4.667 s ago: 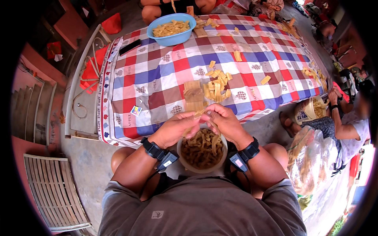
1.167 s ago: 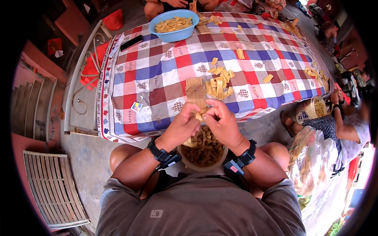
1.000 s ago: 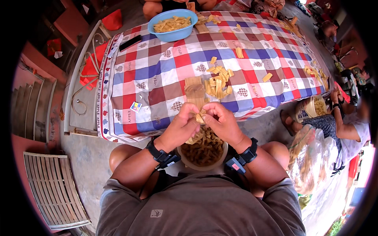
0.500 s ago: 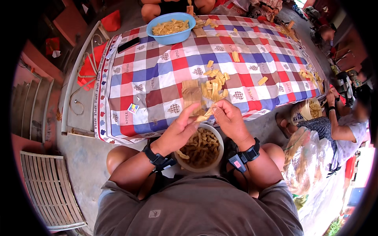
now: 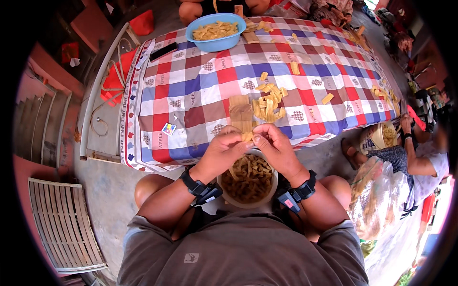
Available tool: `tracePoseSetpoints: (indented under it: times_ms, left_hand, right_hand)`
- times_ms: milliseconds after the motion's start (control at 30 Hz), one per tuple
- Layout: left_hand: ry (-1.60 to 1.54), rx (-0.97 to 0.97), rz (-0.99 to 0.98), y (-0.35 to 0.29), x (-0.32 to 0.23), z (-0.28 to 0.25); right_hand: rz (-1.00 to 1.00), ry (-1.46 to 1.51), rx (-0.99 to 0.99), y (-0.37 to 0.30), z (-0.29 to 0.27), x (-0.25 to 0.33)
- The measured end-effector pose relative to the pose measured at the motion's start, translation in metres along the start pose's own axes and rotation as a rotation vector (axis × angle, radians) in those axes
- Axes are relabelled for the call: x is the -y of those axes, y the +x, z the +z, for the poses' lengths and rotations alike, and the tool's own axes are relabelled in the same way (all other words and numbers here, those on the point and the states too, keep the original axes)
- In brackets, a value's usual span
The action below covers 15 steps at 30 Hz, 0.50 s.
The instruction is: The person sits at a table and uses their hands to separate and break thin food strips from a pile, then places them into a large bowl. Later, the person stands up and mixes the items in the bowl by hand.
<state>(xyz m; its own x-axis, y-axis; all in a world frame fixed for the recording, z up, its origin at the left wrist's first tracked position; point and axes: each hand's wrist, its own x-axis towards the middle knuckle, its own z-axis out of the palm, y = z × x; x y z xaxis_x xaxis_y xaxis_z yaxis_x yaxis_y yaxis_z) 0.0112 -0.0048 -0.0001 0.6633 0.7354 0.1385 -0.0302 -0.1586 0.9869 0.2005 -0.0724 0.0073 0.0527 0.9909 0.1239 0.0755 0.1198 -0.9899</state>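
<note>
My left hand [image 5: 223, 148] and my right hand [image 5: 278, 151] meet at the near edge of the table, fingertips almost together. Between them they pinch a soft pale-yellow strip [image 5: 247, 137], most of it covered by the fingers. Right below stands a whitish bucket [image 5: 275, 183] between my knees, with many knotted or curled yellow-brown strips [image 5: 247, 178] inside. Just beyond my hands a small wooden board [image 5: 240, 108] lies on the checked tablecloth [image 5: 200, 112]. Flat yellow strips [image 5: 268, 101] are heaped loosely along its right side.
A light-blue basin [image 5: 214, 45] of yellow strips stands at the far side, before another seated person. A black phone [image 5: 163, 51] lies far left, a small colourful packet [image 5: 168, 128] nearer. At right, a co-worker [image 5: 422, 162] sits by another bucket [image 5: 374, 138] and a clear plastic bag [image 5: 377, 200].
My hands have drawn closer together, and the twisted strip that showed between them is now mostly hidden in my fingers. The whole view has shifted slightly.
</note>
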Motion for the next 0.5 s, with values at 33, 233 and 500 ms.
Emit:
tracePoseSetpoints:
  times_ms: [33,233,500]
  left_hand:
    - [-0.041,-0.012,-0.016,0.001,-0.003,-0.001]
    - [-0.388,-0.093,-0.183,0.003,-0.018,0.0]
    - [-0.478,-0.103,-0.102,0.007,-0.016,-0.01]
  right_hand:
    - [0.015,0.014,0.019,0.0,-0.001,-0.004]
    - [0.133,-0.129,0.21,-0.008,0.009,-0.002]
    - [0.328,0.09,0.171,-0.006,0.002,0.014]
